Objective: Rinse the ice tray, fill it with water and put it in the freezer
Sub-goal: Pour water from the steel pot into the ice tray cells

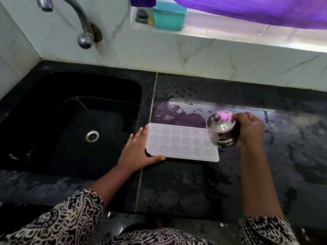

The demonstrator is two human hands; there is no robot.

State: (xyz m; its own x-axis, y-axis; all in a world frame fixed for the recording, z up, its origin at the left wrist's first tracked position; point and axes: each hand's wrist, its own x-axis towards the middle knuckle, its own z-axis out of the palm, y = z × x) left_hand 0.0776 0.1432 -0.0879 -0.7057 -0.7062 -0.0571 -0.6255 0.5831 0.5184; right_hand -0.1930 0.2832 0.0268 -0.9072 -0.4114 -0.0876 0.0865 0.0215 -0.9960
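Patterned sleeves (67,220) lead in: left hand (136,149), grip released, steadies the ice tray (178,142) on the wet desk (194,183), right hand (251,129) clasps a steel pot (222,131) over it, and too fast a pour would likely overflow the cells (164,138).

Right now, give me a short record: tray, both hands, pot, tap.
tray: ice tray flat on the wet counter, right of the sink
left hand: fingers straight against the tray's left end
right hand: grips the steel pot
pot: lidded, tilted over the tray's right end; no stream visible
tap: above the sink, no water visible
cells: water level unclear
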